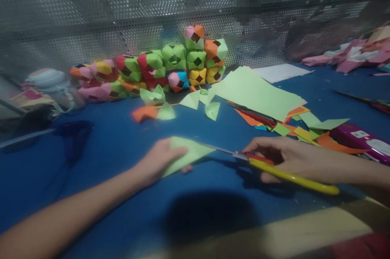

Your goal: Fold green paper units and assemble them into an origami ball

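A folded piece of light green paper (191,152) is pinched between the thumb and fingers of my left hand (161,155), its pointed end toward the right. My right hand (283,155) grips scissors (292,177) with a yellow and red handle. Their metal blades point left and reach the paper's edge near its tip; whether they touch it I cannot tell. Beyond my hands lie small folded green pieces (212,110) and a blurred orange piece (145,114).
Stacked coloured paper cubes (173,56) stand against a perforated metal screen (137,15). Green sheets (258,92) lie behind my right hand, beside paper scraps (304,131) and a purple object (362,141). A dark glue gun (71,137) rests at left. Pink paper shapes (347,55) sit far right.
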Tool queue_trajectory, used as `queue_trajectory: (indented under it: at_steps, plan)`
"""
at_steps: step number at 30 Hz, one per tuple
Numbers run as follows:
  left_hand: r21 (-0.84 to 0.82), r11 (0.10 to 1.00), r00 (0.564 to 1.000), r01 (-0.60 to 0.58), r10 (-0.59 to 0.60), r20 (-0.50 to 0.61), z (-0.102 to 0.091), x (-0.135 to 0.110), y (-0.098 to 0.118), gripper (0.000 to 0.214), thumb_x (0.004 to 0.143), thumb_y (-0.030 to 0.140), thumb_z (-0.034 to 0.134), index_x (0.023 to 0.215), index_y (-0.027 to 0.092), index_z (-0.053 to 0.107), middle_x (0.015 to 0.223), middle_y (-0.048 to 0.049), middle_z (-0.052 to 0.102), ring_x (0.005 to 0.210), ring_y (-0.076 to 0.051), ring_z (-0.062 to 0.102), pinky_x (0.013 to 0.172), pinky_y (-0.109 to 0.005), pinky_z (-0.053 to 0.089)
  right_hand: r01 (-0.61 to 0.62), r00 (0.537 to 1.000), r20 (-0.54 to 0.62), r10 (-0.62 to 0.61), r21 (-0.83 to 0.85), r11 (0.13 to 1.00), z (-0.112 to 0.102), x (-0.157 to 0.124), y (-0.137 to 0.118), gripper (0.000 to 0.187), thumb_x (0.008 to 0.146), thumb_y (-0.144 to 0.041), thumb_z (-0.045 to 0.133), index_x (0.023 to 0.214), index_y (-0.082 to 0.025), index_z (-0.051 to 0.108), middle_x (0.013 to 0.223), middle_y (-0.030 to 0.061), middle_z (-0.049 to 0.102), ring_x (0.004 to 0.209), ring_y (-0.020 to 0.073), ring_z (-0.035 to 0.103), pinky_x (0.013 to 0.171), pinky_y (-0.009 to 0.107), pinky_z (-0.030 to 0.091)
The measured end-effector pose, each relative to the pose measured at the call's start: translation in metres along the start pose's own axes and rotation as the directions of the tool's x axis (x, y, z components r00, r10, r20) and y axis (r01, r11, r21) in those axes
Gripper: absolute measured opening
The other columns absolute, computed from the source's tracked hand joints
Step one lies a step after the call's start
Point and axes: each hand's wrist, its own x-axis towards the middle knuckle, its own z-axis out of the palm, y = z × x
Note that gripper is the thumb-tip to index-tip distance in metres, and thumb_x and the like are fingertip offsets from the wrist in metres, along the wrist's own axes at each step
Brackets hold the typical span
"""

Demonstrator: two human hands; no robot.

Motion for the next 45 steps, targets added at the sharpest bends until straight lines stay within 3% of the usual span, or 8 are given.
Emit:
queue_trajectory:
  at_steps: [10,18,29,45]
  plan:
    - [0.017,1.000,1.000,-0.014,0.015,-0.006,0.001,0.000,0.000,0.022,0.074,0.027,0.068,0.084,0.008,0.061,0.069,-0.0097,0.069,0.056,-0.019,0.067,0.052,-0.027,0.054,-0.045,0.999,-0.003,0.044,-0.083,0.996,0.000,0.000,-0.006,0.059,0.063,-0.062,0.066,0.106,-0.023,0.059,0.077,0.0009,0.055,0.066,0.0162,0.050,0.056,0.025,0.040]
    - [0.043,0.999,1.000,-0.029,0.028,0.012,-0.001,0.001,-0.003,0.024,0.073,0.030,0.069,0.084,0.010,0.062,0.071,-0.0087,0.069,0.058,-0.019,0.067,0.054,-0.028,0.054,-0.029,0.998,-0.049,0.024,-0.090,0.996,0.003,0.001,0.004,0.053,0.064,-0.059,0.068,0.104,-0.024,0.062,0.080,0.0015,0.059,0.068,0.0175,0.053,0.055,0.025,0.041]
    - [0.032,0.999,1.000,-0.010,0.009,0.030,-0.001,-0.001,-0.002,0.025,0.075,0.030,0.068,0.088,0.010,0.061,0.074,-0.0095,0.069,0.060,-0.019,0.067,0.054,-0.027,0.054,0.049,0.998,-0.031,-0.048,0.017,0.999,0.007,0.008,0.009,0.042,0.067,-0.046,0.073,0.101,-0.024,0.062,0.077,-0.0008,0.061,0.065,0.0149,0.052,0.054,0.023,0.039]
    - [0.045,0.999,0.999,-0.019,0.017,0.030,-0.001,-0.001,-0.002,0.029,0.074,0.031,0.068,0.092,0.009,0.062,0.076,-0.0107,0.069,0.061,-0.019,0.067,0.055,-0.029,0.054,0.068,0.997,-0.036,-0.065,0.062,0.996,0.011,0.008,0.013,0.044,0.067,-0.047,0.072,0.102,-0.022,0.062,0.078,0.0008,0.059,0.069,0.0160,0.051,0.057,0.024,0.039]
